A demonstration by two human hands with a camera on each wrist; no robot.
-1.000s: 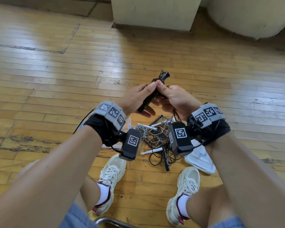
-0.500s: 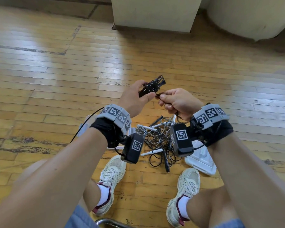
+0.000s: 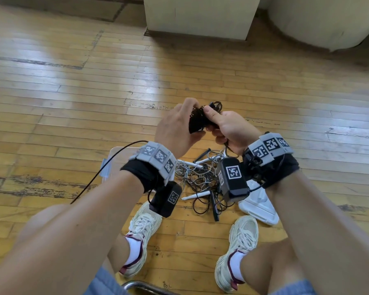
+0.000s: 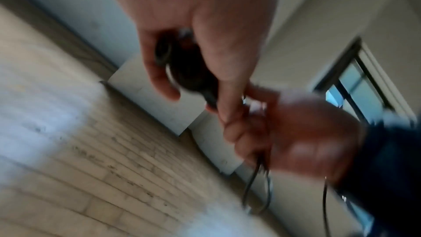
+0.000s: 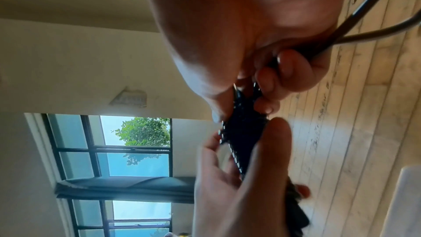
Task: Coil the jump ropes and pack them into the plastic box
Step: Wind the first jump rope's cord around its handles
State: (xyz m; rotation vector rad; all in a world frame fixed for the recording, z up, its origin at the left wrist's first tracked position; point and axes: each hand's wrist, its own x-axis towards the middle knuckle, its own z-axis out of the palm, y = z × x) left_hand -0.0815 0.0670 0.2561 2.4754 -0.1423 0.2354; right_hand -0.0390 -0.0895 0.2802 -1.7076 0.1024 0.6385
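Worn wooden floor [image 3: 73,86], pale wall base and pillar at the far side; person seated, both feet near the bottom of the head view. Left hand [image 3: 175,128] wraps its fingers round a black jump rope bundle [image 3: 197,122], handles and wound cord together, held up clear of the floor so the cord can be turned about it. Right hand [image 3: 228,128] pinches the upper end of the same bundle between thumb and forefinger, the remaining fingers curled on a loose loop of cord [image 5: 369,15] trailing down behind the palm; judged to be feeding the last slack onto the coil. Both grips are thus clamped on the black rope. Remaining ropes [image 3: 200,179], white and black handles in a tangle of thin cord, lie on the floor between the feet and hands, still to be sorted. Plastic box [image 3: 113,160] sits left of the tangle, mostly hidden by the left wrist; contents cannot be told. White lid [image 3: 260,207] lies on the right, off the box, leaving it open for packing
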